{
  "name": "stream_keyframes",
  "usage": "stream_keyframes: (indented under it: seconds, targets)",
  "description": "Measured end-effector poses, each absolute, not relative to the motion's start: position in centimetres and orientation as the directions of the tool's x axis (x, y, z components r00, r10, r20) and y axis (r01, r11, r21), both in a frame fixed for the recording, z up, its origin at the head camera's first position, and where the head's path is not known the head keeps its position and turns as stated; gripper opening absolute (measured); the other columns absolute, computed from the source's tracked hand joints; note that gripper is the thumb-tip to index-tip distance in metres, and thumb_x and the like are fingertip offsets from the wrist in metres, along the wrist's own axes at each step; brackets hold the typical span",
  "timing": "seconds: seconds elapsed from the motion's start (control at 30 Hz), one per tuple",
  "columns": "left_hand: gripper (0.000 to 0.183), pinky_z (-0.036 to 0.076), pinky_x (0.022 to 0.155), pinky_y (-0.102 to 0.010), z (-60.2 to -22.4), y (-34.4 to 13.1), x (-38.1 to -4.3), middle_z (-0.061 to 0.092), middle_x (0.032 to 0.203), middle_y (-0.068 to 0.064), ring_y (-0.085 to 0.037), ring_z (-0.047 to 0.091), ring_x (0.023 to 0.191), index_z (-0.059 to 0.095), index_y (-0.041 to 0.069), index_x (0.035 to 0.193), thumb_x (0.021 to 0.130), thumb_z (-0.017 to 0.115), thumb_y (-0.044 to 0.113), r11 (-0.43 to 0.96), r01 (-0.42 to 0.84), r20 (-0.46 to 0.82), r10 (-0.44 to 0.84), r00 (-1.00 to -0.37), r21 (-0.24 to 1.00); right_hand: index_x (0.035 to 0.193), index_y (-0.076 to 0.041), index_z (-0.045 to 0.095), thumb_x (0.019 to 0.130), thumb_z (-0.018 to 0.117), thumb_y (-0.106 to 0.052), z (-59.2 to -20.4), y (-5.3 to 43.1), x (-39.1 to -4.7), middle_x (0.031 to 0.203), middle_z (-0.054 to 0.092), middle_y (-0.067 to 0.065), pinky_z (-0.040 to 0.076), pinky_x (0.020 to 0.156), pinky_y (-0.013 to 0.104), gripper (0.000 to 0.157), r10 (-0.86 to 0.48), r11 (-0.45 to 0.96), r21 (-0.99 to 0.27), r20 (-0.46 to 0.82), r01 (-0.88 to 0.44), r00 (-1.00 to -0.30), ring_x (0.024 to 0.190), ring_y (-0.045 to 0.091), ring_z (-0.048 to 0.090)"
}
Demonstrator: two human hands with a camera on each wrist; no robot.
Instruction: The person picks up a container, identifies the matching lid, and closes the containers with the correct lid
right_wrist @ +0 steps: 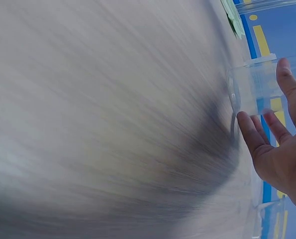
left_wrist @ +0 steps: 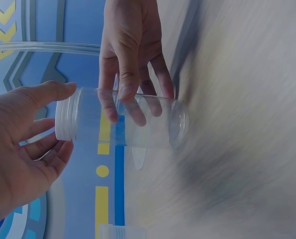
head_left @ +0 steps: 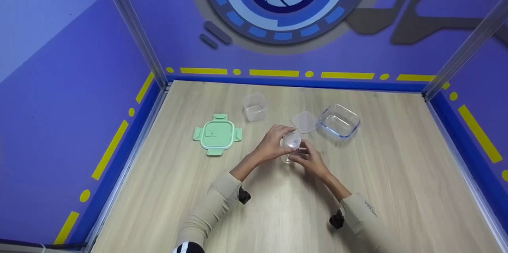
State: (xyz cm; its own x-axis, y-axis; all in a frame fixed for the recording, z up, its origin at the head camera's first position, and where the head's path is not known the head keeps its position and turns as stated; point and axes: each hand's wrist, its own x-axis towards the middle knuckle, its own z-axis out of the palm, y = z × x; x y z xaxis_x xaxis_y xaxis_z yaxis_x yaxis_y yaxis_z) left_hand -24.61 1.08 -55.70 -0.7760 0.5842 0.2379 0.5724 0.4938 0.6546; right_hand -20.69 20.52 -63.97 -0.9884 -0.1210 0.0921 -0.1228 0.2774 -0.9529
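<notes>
Clear jar [left_wrist: 130,134] is gripped by RH [head_left: 313,161], lid [left_wrist: 65,117] above that grip pinched by LH [head_left: 272,144]; lid-handling step apparently in hand, steady jar hold req'd next.

Both sides of the clear jar [head_left: 291,141] are blocked by the left hand [head_left: 274,142] and right hand [head_left: 313,161]. Behind it, the flat translucent lid [head_left: 304,122] and, farther right, the glass container [head_left: 339,122] are met. A narrow gap is left between green lid [head_left: 217,135] and translucent cup [head_left: 255,107]; wide room is offered on the surface's [head_left: 397,165] right.
</notes>
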Motion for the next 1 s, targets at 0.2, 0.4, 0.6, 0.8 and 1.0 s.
stream_keyframes:
  seconds: [0.2,0.4,0.6,0.8,1.0]
  targets:
    - [0.06,0.05,0.107,-0.041,-55.5,0.8,-24.9,0.061,0.141,-0.013,-0.027,0.055,0.129,0.057,0.004,0.141,0.085,0.081,0.008,0.458,0.564,0.201,0.626,-0.753,0.687,0.136,0.006,0.052,0.087,0.075,0.003,-62.4,20.1,-19.9,0.13,0.062,0.028,0.046,0.107,0.064,0.055,-0.125,0.282,-0.952,0.09,-0.122,-0.988,0.123,0.051,0.059]
    - [0.063,0.043,0.115,-0.045,-55.2,0.7,-25.3,0.06,0.143,-0.013,-0.029,0.052,0.134,0.055,0.003,0.143,0.085,0.08,0.007,0.446,0.574,0.171,0.668,-0.724,0.687,0.134,0.008,0.052,0.088,0.075,0.003,-60.7,19.6,-19.1,0.129,0.062,0.028,0.046,0.106,0.065,0.051,-0.127,0.272,-0.951,0.118,-0.149,-0.985,0.122,0.051,0.059]
    - [0.062,0.041,0.117,-0.046,-55.0,0.7,-25.3,0.058,0.144,-0.016,-0.031,0.051,0.137,0.055,0.001,0.142,0.085,0.079,0.008,0.441,0.595,0.187,0.676,-0.713,0.672,0.134,0.009,0.052,0.088,0.075,0.004,-61.0,19.6,-19.3,0.129,0.063,0.028,0.047,0.106,0.064,0.052,-0.132,0.289,-0.946,0.11,-0.144,-0.985,0.122,0.05,0.06]
    - [0.062,0.047,0.111,-0.039,-55.1,1.2,-24.5,0.061,0.138,-0.011,-0.026,0.055,0.131,0.058,0.007,0.141,0.088,0.081,0.03,0.573,0.617,0.228,0.606,-0.762,0.539,0.138,0.005,0.05,0.088,0.074,0.004,-63.3,19.9,-20.3,0.132,0.061,0.028,0.047,0.107,0.062,0.056,-0.103,0.305,-0.946,0.079,-0.107,-0.992,0.124,0.049,0.06]
    - [0.057,0.053,0.104,-0.036,-55.2,1.5,-24.0,0.063,0.132,-0.01,-0.024,0.059,0.126,0.06,0.007,0.137,0.089,0.08,0.031,0.632,0.628,0.255,0.584,-0.771,0.453,0.138,0.0,0.051,0.088,0.077,-0.001,-63.9,20.4,-20.6,0.131,0.063,0.023,0.052,0.104,0.054,0.056,-0.118,0.291,-0.951,0.077,-0.108,-0.99,0.122,0.043,0.063]
